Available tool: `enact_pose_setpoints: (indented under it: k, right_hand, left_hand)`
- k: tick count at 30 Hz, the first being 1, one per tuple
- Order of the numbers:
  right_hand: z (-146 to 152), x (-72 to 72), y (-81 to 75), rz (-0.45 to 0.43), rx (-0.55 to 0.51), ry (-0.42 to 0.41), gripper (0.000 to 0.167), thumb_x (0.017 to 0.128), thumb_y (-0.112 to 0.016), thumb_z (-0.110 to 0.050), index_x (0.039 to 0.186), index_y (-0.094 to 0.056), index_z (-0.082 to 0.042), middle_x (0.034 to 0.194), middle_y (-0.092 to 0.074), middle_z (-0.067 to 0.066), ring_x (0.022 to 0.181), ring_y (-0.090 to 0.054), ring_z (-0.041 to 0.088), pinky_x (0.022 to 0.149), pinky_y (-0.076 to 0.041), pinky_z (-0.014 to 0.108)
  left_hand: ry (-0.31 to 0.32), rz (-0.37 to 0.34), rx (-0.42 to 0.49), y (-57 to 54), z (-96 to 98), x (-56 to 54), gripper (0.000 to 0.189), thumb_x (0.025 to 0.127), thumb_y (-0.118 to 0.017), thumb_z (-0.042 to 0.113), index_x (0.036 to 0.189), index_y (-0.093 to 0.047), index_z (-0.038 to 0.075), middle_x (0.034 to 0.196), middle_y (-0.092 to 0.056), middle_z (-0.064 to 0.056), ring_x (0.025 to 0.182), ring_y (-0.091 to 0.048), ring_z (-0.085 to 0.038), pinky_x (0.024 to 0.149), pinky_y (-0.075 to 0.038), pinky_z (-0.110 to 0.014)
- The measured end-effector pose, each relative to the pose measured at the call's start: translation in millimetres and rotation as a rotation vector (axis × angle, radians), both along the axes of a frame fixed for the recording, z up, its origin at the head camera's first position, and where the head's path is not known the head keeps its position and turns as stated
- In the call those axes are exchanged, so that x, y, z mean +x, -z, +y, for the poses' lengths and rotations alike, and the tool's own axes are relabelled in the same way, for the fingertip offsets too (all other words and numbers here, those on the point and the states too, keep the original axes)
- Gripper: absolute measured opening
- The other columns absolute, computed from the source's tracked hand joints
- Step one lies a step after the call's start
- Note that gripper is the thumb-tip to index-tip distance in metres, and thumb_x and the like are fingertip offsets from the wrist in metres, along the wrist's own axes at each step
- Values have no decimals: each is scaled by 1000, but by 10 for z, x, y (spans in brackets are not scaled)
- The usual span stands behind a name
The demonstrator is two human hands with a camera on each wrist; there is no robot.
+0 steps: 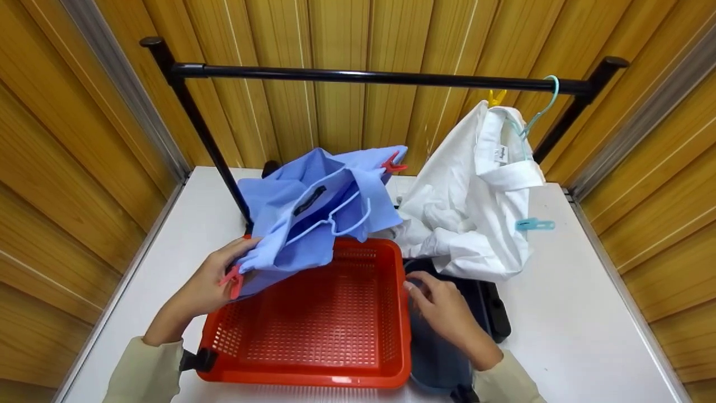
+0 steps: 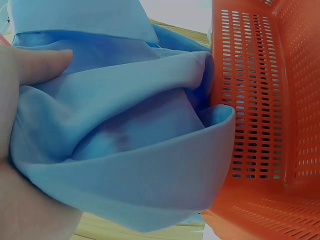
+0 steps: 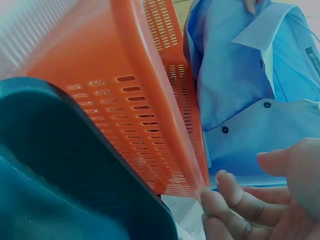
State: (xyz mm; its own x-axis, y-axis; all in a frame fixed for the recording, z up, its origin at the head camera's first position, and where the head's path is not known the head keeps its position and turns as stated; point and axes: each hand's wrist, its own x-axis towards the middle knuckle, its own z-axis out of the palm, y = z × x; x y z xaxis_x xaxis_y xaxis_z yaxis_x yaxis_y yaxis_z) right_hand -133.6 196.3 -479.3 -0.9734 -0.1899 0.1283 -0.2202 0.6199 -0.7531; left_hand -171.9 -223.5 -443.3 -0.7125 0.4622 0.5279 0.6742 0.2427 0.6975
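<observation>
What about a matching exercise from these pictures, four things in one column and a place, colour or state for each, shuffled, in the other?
Things
1. Basket
2. White garment
3. Basin
4. Blue garment

Matches
A. hanging from the black rail
B. gripped by the left hand
C. orange-red
D. beneath the right hand

Pairs: 1-C, 2-A, 3-D, 4-B
</observation>
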Motion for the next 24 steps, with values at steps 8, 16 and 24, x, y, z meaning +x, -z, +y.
enact_pose_setpoints:
  k: [8,16,24]
  right_hand:
    - [0,-19,-20,76,-94,34,19,110,-60,-18,94,-70,-12,62,-60,-2,53,-59,17,53,-49,27]
    - [-1,-51,-72,115,-197,87,30,111,-55,-13,84,-65,-8,60,-58,-5,50,-56,12,51,-48,27]
    - [2,-77,-167,115,-329,127,33,113,-52,-13,83,-63,-2,60,-57,3,49,-54,13,49,-49,26]
  left_hand:
    - [-7,-4,-58,-41,36,39,51,88,-65,-20,137,-58,-15,109,-59,-9,102,-54,-13,88,-43,-14]
    - [-9,18,-110,-44,53,63,57,83,-57,-24,140,-57,-14,107,-56,-6,100,-52,-16,85,-41,-20]
    - [-37,23,-150,-30,63,88,61,80,-58,-25,140,-58,-13,113,-61,-12,102,-55,-21,87,-41,-17]
